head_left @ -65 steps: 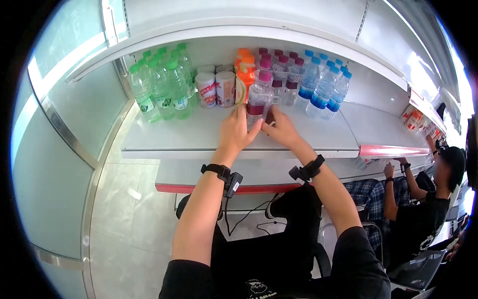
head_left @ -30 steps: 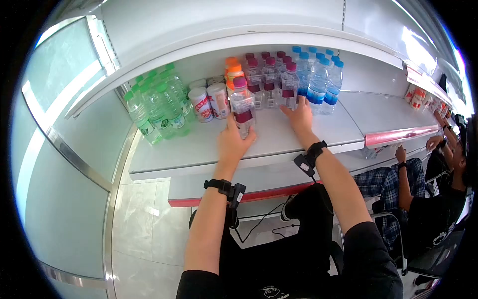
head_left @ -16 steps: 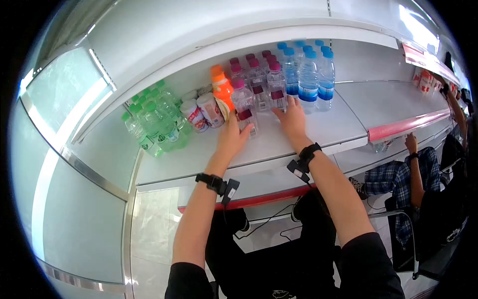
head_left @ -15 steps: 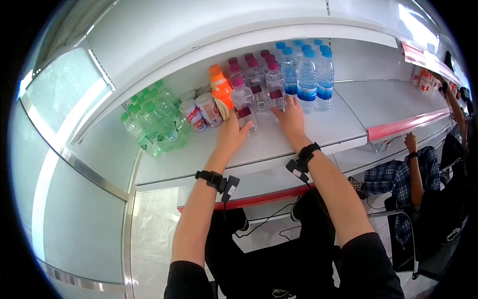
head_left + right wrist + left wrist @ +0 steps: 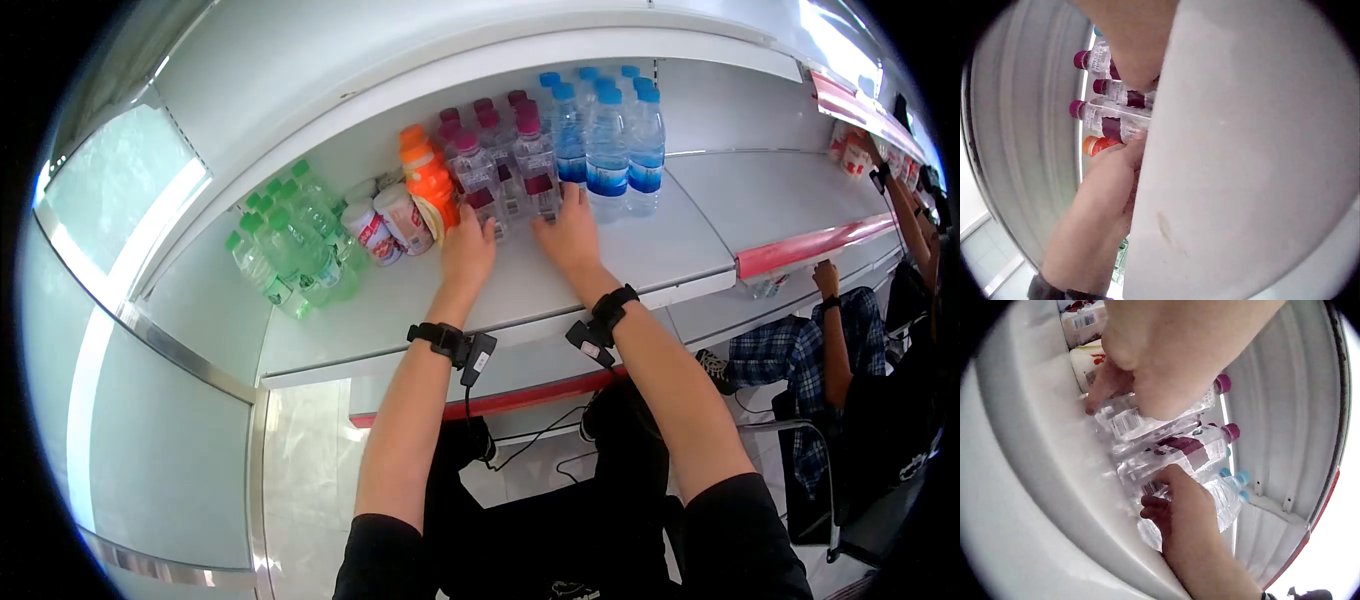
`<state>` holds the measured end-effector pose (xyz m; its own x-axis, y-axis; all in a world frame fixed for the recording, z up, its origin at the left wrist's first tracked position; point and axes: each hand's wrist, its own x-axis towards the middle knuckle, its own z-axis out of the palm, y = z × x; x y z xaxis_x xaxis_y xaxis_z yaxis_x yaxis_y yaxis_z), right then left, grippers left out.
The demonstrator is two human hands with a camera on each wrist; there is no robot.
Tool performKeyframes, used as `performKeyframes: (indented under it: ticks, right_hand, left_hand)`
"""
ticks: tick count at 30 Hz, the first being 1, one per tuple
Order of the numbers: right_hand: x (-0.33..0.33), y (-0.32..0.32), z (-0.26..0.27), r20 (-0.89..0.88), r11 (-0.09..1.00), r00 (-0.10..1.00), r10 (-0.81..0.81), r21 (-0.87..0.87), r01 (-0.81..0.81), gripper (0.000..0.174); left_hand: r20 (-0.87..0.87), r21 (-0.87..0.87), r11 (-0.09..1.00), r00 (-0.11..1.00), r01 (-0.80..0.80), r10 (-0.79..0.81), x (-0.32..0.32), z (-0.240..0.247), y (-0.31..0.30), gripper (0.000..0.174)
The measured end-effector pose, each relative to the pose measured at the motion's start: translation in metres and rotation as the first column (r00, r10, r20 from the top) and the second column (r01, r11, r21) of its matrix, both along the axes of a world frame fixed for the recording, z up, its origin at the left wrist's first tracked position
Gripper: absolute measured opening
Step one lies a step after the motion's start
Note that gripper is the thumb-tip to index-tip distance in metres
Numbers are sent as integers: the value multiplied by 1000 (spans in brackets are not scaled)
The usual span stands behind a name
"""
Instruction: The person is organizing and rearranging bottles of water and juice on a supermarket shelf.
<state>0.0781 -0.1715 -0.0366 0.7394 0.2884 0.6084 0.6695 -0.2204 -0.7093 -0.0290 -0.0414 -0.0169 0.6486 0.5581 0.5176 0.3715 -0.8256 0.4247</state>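
In the head view, my left hand (image 5: 468, 252) grips the lower part of a clear purple-capped bottle (image 5: 476, 178), fingers on its left side and thumb on its right. My right hand (image 5: 572, 238) holds a second purple-capped bottle (image 5: 535, 165) low down, between thumb and fingers. Both bottles stand upright on the white shelf (image 5: 650, 265), fronting a group of the same kind. The left wrist view shows the held bottle's barcode label (image 5: 1125, 425) beside the left hand, and curled fingers of the right hand (image 5: 1191, 525). An orange bottle (image 5: 427, 180) stands just left of the left hand.
Cans (image 5: 372, 232) and green-capped bottles (image 5: 283, 245) stand to the left; blue-capped water bottles (image 5: 607, 150) are close on the right. An upper shelf (image 5: 400, 85) overhangs the bottles. Another person (image 5: 835, 345) sits at the right.
The left-hand bottle has gone back, away from me, into line beside the others. My right hand left that bottle earlier and went to the neighbouring purple-capped one. The head view has shifted.
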Motion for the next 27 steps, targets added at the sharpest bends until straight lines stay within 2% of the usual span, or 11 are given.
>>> performKeyframes:
  ticks: [3,5,7,9,10,12,14,15,17,20,27]
  right_hand:
    - [5,4,-2,18,998,999,35,-45,-34,61]
    - [6,5,-4,10,994,999,51,-99,-50,61]
    - [6,6,-7,91,998,995,35,-64,-29,58]
    - [6,4,-6,23,995,996,89,-55,-88,56]
    - [5,3,-4,-41,989,989,141,-36,-143,55]
    - [1,2,-2,1,992,993,118,-48,-118,54]
    - [-1,-1,1,49,995,995,87,-53,-84,53]
    - [-2,-2,3,21,995,995,100,-33,-99,55]
    - [-4,-2,7,-7,993,994,114,-18,-114,57]
    - [-2,0,3,38,994,993,109,0,-109,58]
    - [0,0,4,0,988,989,151,41,-150,60]
  left_hand:
    - [19,-27,995,995,97,-97,-4,-10,11,37]
    - [225,-134,958,949,256,-222,-7,-28,17,33]
    - [229,-162,957,952,241,-201,-5,-33,23,31]
    - [233,-198,956,958,217,-169,-8,-35,23,29]
    - [218,-142,968,961,204,-171,-10,-32,21,29]
    - [212,-89,977,962,194,-171,-10,-32,22,30]
    - [295,-211,943,936,257,-190,-5,-38,28,35]
    - [306,-210,942,932,262,-191,-3,-38,28,35]
    - [504,-291,860,832,418,-234,-2,-41,28,40]
    - [437,-368,851,878,375,-198,-9,-32,28,42]
    - [580,-271,839,776,471,-248,-7,-32,21,53]
